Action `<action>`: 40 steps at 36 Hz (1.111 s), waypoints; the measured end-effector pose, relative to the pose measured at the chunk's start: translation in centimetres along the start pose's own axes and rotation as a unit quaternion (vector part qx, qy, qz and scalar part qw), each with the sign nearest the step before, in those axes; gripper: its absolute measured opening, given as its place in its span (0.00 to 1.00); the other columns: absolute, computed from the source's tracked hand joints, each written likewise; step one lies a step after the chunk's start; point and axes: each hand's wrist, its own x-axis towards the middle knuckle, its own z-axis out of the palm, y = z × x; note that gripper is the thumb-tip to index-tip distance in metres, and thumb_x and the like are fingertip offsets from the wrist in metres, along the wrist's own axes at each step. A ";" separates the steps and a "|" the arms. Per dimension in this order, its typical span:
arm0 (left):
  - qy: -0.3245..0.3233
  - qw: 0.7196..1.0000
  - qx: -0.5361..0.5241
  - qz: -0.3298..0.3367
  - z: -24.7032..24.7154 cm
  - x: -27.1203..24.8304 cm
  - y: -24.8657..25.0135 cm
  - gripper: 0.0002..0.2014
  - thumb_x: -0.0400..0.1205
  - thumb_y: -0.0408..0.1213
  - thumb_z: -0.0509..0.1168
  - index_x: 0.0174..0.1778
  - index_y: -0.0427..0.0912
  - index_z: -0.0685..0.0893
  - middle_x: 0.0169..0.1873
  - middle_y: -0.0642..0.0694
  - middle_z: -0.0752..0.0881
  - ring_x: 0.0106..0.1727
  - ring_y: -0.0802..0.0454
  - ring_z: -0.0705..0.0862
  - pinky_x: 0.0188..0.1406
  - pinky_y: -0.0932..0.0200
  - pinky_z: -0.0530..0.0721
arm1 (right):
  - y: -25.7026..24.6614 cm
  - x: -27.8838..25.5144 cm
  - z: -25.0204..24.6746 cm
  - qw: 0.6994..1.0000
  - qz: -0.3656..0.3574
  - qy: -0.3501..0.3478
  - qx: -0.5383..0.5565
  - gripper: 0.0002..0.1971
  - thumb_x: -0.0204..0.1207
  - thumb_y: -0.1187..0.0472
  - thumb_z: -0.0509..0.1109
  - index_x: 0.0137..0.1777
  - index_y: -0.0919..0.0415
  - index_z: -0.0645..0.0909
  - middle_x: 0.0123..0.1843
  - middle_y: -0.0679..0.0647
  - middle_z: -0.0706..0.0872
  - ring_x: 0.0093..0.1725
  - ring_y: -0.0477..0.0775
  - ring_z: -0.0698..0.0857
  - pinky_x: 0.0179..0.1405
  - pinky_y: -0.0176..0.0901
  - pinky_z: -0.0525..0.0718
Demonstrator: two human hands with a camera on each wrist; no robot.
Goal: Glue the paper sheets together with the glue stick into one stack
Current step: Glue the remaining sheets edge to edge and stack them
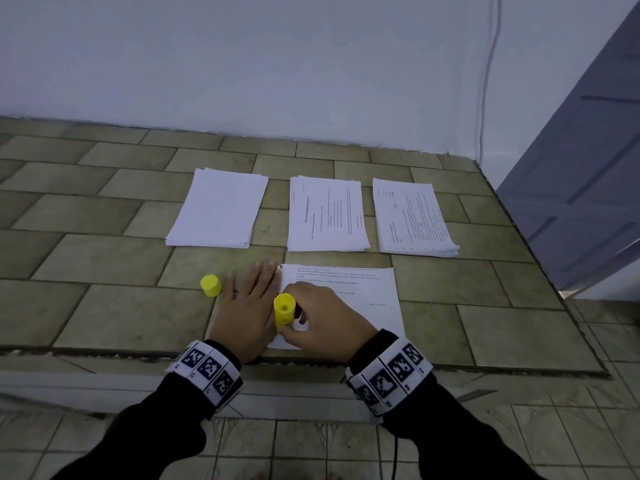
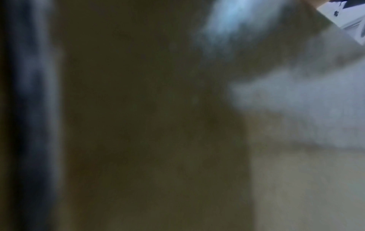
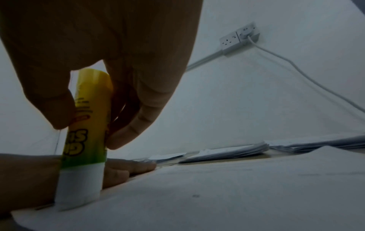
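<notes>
- Tiled in olive-brown, the raised ledge (image 1: 104,202) meets a pale wall, where a socket (image 3: 240,37) feeds a white cable (image 3: 296,70); a grey door (image 1: 588,185) stands at the right.
- We see three paper piles along the back: a blank pile (image 1: 218,209) on the left, a printed middle pile (image 1: 327,216), and a printed right pile (image 1: 412,220), each apart from its neighbour.
- Nearest us lies a single printed sheet (image 1: 363,292), and our left hand (image 1: 247,306) rests flat at its left edge, fingers straight and together, steadying it.
- Our right hand (image 1: 325,323) holds the glue stick (image 3: 85,140) upright, thumb and fingers curled round its barrel, its white end pressed down on the sheet near the left edge.
- Off to the left, beside our left hand, the yellow cap (image 1: 210,285) lies on the tiles.
- We judge the step in hand to be spreading glue on this sheet, early in the task, since the piles look far from merged.
- Next, we think, calls for drawing the stick along the edge while the left hand pins the paper, then taking another sheet and laying it squarely on top.
- From the left wrist we get only blur.
</notes>
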 end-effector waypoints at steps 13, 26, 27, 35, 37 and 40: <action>0.013 0.999 -0.018 -0.031 0.1 0.0 0.4 0.29 0.86 0.47 0.44 0.80 0.37 0.70 0.80 0.42 0.69 0.80 0.42 0.69 0.72 0.26 0.68 | 4.7 -5.9 -5.8 0.997 0.048 0.040 0.038 0.05 0.68 0.62 0.76 0.42 0.59 0.84 0.43 0.49 0.86 0.38 0.47 0.83 0.38 0.43 0.84; 0.011 0.999 -0.030 -0.038 0.3 0.0 0.3 0.29 0.87 0.47 0.43 0.82 0.39 0.67 0.82 0.44 0.67 0.82 0.44 0.66 0.74 0.26 0.65 | 6.9 -9.0 -8.3 0.989 0.100 0.107 -0.006 0.05 0.66 0.59 0.76 0.40 0.53 0.82 0.39 0.45 0.86 0.37 0.48 0.85 0.37 0.50 0.84; 0.010 0.999 -0.030 -0.038 0.3 0.0 0.3 0.29 0.86 0.47 0.43 0.82 0.39 0.68 0.81 0.44 0.68 0.82 0.44 0.67 0.74 0.26 0.65 | 6.6 -8.5 -8.0 0.991 0.085 0.108 0.006 0.05 0.68 0.61 0.77 0.40 0.55 0.83 0.40 0.46 0.86 0.37 0.48 0.84 0.37 0.49 0.84; 0.002 0.998 -0.039 -0.043 0.2 0.1 0.4 0.30 0.86 0.49 0.41 0.83 0.41 0.65 0.83 0.45 0.65 0.83 0.44 0.64 0.75 0.27 0.62 | 3.2 -2.9 -3.4 0.998 0.015 0.012 0.053 0.13 0.72 0.55 0.78 0.52 0.61 0.84 0.48 0.53 0.86 0.42 0.49 0.85 0.43 0.48 0.85; 0.002 0.999 -0.032 -0.037 0.1 0.1 0.4 0.30 0.86 0.48 0.42 0.81 0.39 0.69 0.81 0.43 0.68 0.81 0.43 0.67 0.72 0.25 0.67 | 2.2 -1.7 -2.6 0.999 0.008 -0.015 0.048 0.13 0.73 0.56 0.78 0.53 0.63 0.83 0.48 0.55 0.86 0.42 0.50 0.84 0.44 0.48 0.84; 0.003 0.999 -0.028 -0.023 0.0 0.0 0.3 0.29 0.86 0.48 0.45 0.79 0.38 0.72 0.79 0.42 0.71 0.80 0.41 0.70 0.68 0.24 0.71 | 1.4 -0.3 -1.9 0.998 -0.009 -0.048 0.030 0.12 0.73 0.58 0.78 0.51 0.64 0.83 0.46 0.55 0.85 0.41 0.50 0.83 0.45 0.47 0.83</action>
